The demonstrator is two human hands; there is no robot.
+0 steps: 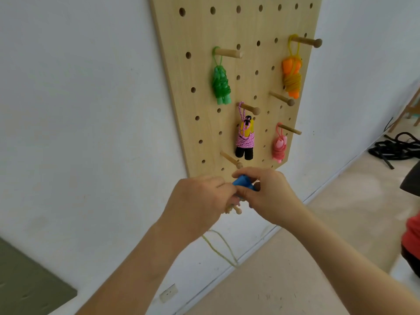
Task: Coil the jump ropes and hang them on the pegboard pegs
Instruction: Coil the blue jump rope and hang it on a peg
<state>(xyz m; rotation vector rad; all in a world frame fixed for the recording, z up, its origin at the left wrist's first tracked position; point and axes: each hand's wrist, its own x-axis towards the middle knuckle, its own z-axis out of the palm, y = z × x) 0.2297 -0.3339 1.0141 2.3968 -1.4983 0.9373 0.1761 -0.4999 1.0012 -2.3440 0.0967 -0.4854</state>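
Note:
A wooden pegboard (200, 71) hangs on the white wall. Coiled ropes hang from its pegs: a green rope (221, 86), an orange rope (291, 76), a pink-and-black rope (245, 139) and a small pink rope (280, 148). Two pegs are bare, one at the right (281, 98) and one low down (230, 159). Just below the board, my left hand (197, 201) and my right hand (269, 196) together hold a jump rope with blue handles (243, 182). Its yellowish cord (221, 248) hangs in a loop beneath my left wrist.
A pile of black rope (396, 148) lies on the floor at the right. A person in red (412, 237) is at the right edge, with chair legs (409, 110) behind. A wall socket (168, 292) sits low on the wall.

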